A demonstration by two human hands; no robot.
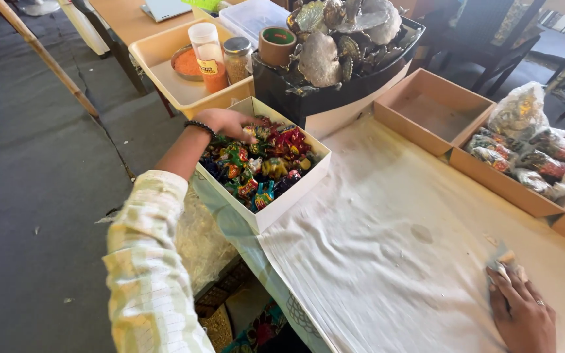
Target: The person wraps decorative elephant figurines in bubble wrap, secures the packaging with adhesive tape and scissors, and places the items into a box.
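My left fingers [246, 124] curl into the sweets [263, 163] in the white box [295, 196] at the table's left edge, grasping some; right hand [521, 310] pins a wrapper [503, 260] flat.

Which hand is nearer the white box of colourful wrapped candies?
Left. The left hand reaches into the white box, touching the candies. The right hand rests far off on the white cloth, over a small wrapper.

An empty tan box [434, 112], a spice tray [165, 85] and a black bowl of metal ornaments [361, 78] are set behind the cloth [387, 248].
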